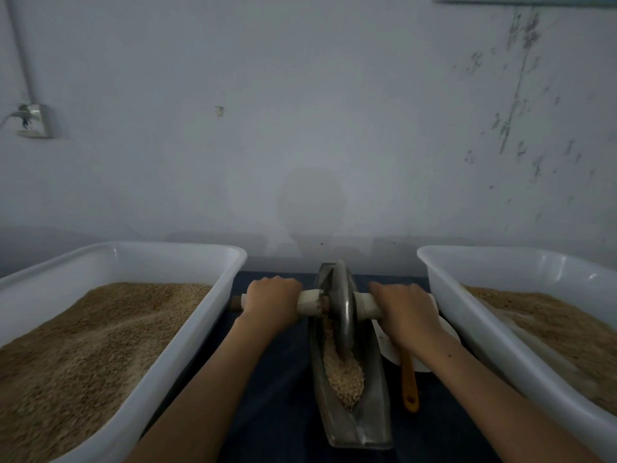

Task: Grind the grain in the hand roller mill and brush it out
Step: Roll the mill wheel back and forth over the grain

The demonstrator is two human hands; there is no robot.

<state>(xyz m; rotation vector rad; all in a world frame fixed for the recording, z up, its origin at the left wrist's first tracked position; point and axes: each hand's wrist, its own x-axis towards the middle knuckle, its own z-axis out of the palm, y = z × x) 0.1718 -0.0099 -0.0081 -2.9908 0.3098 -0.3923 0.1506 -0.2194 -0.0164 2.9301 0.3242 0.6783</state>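
Grain [344, 372], pale and coarsely broken, lies heaped in the near half of a long, boat-shaped grey metal trough [374, 426] set midway along the dark tabletop [283, 412], running from its near edge toward the wall. Grey metal grinding wheel [342, 315] stands upright in the trough's far half, rim in the grain. Left hand [272, 304] and right hand [405, 314] each curl closed around one end of the white-sleeved axle [309, 300] through the wheel. Yellow-handled brush [410, 385] lies untouched just right of the trough, partly on a white dish [384, 342]. White plastic tubs of brown grain flank the mill: left tub [213, 315], right tub [444, 295]. Judgement: grinding is under way. Uneven pressure between the hands could tilt the wheel and jam it; rolling too far could push grain over the trough's near tip.
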